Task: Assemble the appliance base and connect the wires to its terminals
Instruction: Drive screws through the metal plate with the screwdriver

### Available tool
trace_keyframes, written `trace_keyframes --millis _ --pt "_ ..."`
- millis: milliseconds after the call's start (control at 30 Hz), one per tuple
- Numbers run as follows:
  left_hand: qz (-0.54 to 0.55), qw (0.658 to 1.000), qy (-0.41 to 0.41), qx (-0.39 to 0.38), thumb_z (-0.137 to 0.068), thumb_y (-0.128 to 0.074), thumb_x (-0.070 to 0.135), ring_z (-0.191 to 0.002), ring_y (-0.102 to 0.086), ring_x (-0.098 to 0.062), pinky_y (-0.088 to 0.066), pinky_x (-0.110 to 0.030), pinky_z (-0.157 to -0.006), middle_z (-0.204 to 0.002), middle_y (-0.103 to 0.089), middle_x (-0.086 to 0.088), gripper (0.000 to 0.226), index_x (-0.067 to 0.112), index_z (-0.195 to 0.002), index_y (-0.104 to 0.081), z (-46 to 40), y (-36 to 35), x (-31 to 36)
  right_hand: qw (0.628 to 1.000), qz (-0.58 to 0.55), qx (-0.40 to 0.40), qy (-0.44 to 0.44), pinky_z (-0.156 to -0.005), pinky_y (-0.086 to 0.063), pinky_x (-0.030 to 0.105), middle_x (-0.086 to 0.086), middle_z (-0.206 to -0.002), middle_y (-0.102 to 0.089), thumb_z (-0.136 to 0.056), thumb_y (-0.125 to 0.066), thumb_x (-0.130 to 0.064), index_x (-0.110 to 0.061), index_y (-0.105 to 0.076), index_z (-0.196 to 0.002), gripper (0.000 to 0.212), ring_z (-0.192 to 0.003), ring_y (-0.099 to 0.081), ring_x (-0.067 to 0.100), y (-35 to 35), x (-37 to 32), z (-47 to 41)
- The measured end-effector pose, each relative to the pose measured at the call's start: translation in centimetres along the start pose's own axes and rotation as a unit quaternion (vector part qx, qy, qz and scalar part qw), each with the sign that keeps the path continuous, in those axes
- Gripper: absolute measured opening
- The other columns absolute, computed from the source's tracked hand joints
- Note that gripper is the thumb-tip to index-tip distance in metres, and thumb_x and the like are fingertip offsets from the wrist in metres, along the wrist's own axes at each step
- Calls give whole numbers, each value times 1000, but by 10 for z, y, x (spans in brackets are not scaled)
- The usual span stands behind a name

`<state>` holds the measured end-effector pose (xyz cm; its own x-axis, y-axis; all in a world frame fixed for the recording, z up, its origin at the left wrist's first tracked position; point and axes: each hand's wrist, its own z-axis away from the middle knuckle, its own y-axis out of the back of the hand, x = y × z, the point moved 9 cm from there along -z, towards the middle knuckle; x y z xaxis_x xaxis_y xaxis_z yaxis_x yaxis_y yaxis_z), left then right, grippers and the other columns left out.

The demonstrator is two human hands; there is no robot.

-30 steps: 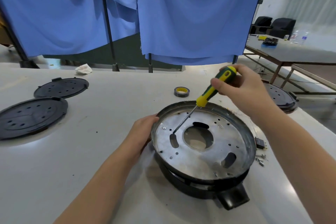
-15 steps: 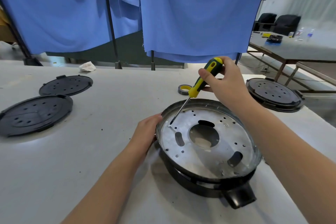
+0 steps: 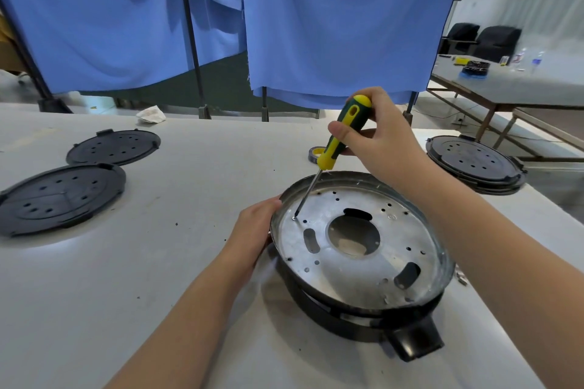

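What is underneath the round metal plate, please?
The metal plate sits on a black plastic base with a spout-like projection at the front. The table shows through the central hole; anything else beneath is covered.

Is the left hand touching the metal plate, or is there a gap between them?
Touching. In the head view the left hand lies against the left rim of the metal plate, with no gap visible between them.

No text, label, brand, number or sign can be read anywhere in the view. The screwdriver handle shows only plain yellow and green, the metal plate and the black covers carry only holes, and the small items on the far table are too blurred to make out.
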<state>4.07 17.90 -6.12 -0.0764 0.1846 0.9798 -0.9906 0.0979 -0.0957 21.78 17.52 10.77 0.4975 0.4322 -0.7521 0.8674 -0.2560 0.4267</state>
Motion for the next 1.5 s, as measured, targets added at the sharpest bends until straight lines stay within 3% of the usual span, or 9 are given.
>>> trace_keyframes --millis 200,533,700,867,1033,1133,1200,1400,1500 --pt "-11 1000 -18 1 -91 -49 19 -71 -50 -21 -41 -33 -68 -78 -58 -15 29 -6 -85 -60 -1 -1 1 990 100 -24 91 -68 -52 13 -11 -81 -48 -89 -64 -38 -31 -39 -110 33 -77 -63 13 -4 -24 14" --pt "-28 999 -31 -3 -93 -49 19 -73 -49 -22 -39 -35 -72 -80 -58 -17 31 -10 -86 -57 3 -5 3 858 498 25 124 -45 -20 27 0 -58 -39 -86 -35 -73 -15 -38 -78 58 -48 -36 16 -7 -56 -24" --pt "-43 998 -36 -3 -94 -49 17 -77 -57 -24 -46 -35 -75 -93 -64 -33 33 -14 -98 -61 5 -7 5 906 392 -131 91 -49 -29 27 -3 -67 -48 -96 -42 -52 -19 -46 -92 33 -55 -41 13 -27 -51 -35" --pt "-38 999 -33 -6 -92 -47 15 -76 -49 -23 -40 -35 -73 -83 -58 -16 32 -15 -91 -56 6 -8 7 912 304 -273 36 -55 -33 18 -13 -82 -53 -98 -46 -21 -26 -55 -104 12 -63 -47 6 -33 -50 -28" --pt "-38 999 -38 -4 -91 -47 15 -75 -46 -23 -37 -36 -72 -84 -55 -12 31 -14 -87 -56 8 -9 7 910 333 -248 -6 -54 -33 24 -7 -81 -51 -96 -43 -30 -28 -52 -107 14 -67 -49 10 -27 -50 -26" --pt "-42 998 -41 -4 -92 -47 15 -75 -47 -23 -39 -36 -72 -83 -57 -14 31 -14 -88 -56 8 -9 6 812 564 -123 91 -47 -23 25 0 -61 -44 -92 -25 -67 -14 -48 -77 60 -50 -39 14 -22 -61 -31" --pt "-40 998 -46 -2 -92 -47 15 -74 -47 -23 -38 -36 -72 -82 -56 -14 31 -14 -88 -56 7 -9 7 765 622 -90 141 -46 -21 24 1 -55 -38 -93 -25 -65 -12 -43 -64 63 -47 -33 15 -24 -71 -32" --pt "-44 997 -56 7 -92 -47 13 -71 -49 -25 -41 -36 -69 -79 -58 -15 29 -13 -88 -58 4 -7 5 896 366 -251 6 -52 -28 21 -5 -78 -47 -96 -41 -24 -22 -50 -108 15 -63 -41 8 -29 -60 -24" --pt "-89 993 -78 6 -97 -49 13 -96 -66 -15 -52 -27 -85 -105 -72 1 27 15 -108 -73 5 -6 11 926 276 -256 -26 -53 -30 21 -5 -82 -49 -94 -43 -20 -25 -50 -109 17 -65 -43 8 -29 -58 -20"
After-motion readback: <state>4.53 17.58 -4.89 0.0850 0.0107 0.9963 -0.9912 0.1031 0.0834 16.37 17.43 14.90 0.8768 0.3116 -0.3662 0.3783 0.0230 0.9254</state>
